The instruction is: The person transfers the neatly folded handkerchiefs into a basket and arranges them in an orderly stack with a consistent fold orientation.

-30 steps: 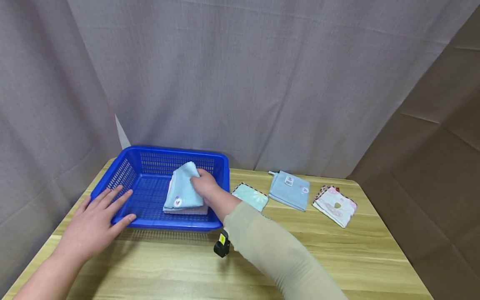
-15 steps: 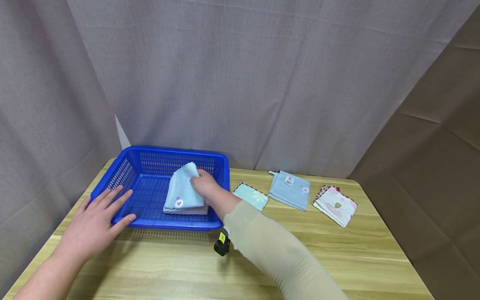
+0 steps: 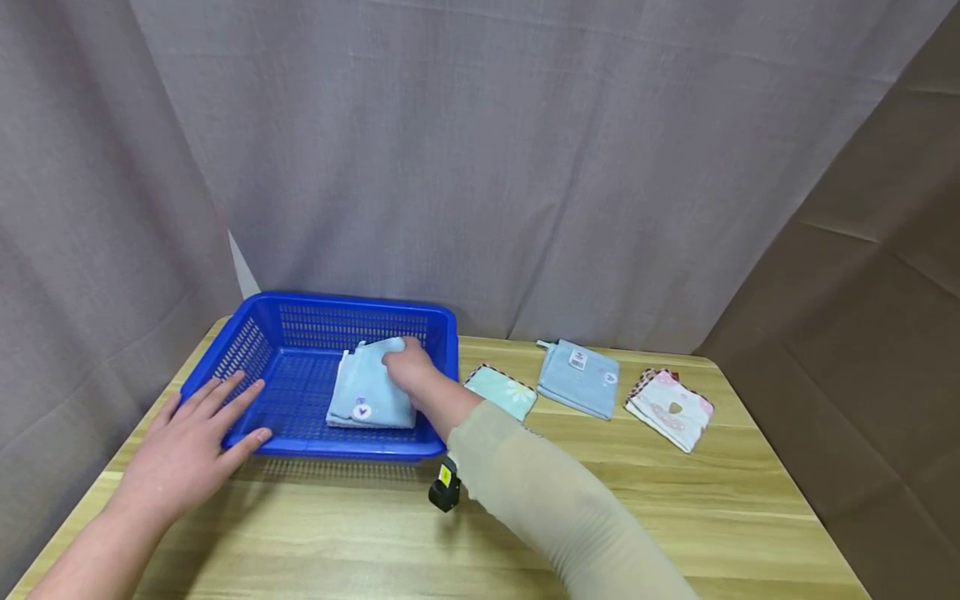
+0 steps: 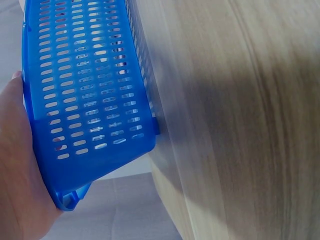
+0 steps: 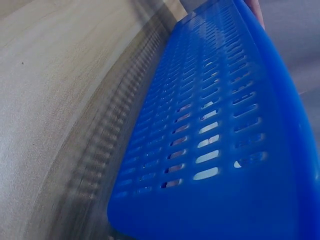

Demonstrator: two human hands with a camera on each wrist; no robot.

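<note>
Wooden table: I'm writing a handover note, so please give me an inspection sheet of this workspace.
Surface: wood-grain table; right of the basket lie a mint cloth, partly hidden, a tagged blue cloth and a white-pink cloth.
Job's things: blue basket, with a light blue cloth inside.
Clutter: nothing seen, apart from a black device with a yellow label beside the right sleeve.
Hands: left hand rests at the basket's near-left corner; right hand holds the light blue cloth.
Cables: nothing seen.
Surroundings: grey curtain behind, brown covering on the right.
</note>
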